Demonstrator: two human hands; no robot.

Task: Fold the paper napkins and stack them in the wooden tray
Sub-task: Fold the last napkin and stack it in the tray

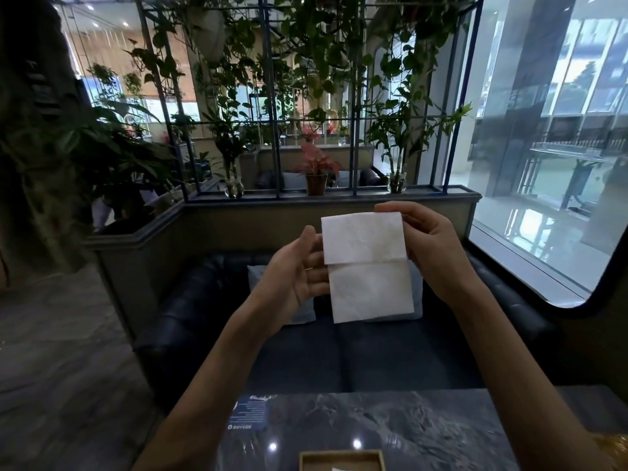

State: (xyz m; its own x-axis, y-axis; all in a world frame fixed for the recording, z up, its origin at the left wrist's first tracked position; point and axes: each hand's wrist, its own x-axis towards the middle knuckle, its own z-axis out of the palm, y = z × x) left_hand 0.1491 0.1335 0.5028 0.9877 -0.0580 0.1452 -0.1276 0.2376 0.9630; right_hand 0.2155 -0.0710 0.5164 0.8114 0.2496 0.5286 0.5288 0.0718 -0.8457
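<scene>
A white paper napkin [367,266] is held up in the air in front of me, its top part folded down over the lower part. My left hand [295,280] holds its left edge, thumb in front and fingers behind. My right hand [428,246] grips the top right corner and right edge. The wooden tray [341,457] lies at the bottom edge of the view on the dark marble table [407,426], well below the hands. A white corner, apparently of a napkin, shows inside the tray.
A blue printed card [249,413] lies at the table's far left corner. A dark blue sofa [339,351] with pale cushions stands beyond the table. Behind it runs a ledge with potted plants [316,171]. A large window [550,147] fills the right side.
</scene>
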